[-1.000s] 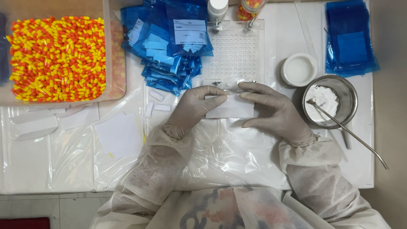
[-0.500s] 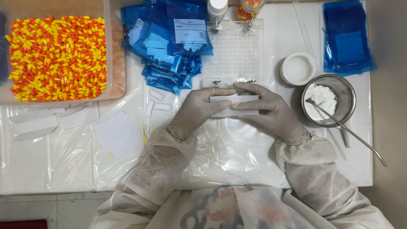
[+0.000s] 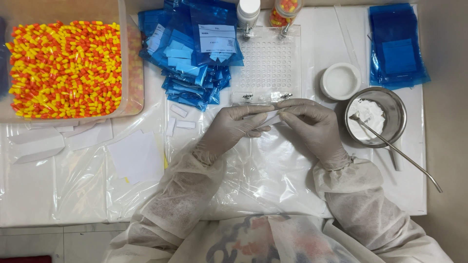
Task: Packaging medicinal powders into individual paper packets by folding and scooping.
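My left hand [image 3: 233, 129] and my right hand [image 3: 309, 125], both in pale gloves, pinch a small white paper slip [image 3: 271, 118] between their fingertips, just below the front edge of a clear perforated capsule tray [image 3: 271, 65]. The slip looks partly folded and is mostly hidden by my fingers. To the right stands a steel bowl of white powder [image 3: 376, 116] with a long metal spatula [image 3: 404, 156] resting in it.
A bin of orange-and-yellow capsules [image 3: 66, 68] sits far left. Blue pouches [image 3: 195, 48] are piled beside the tray, more blue pouches [image 3: 397, 46] at far right. A white round lid [image 3: 340, 81], two bottles [image 3: 249, 10] and loose white papers [image 3: 136, 156] lie on plastic sheeting.
The hands have drawn closer together and the paper slip between them now looks narrower, folded up under the fingertips.
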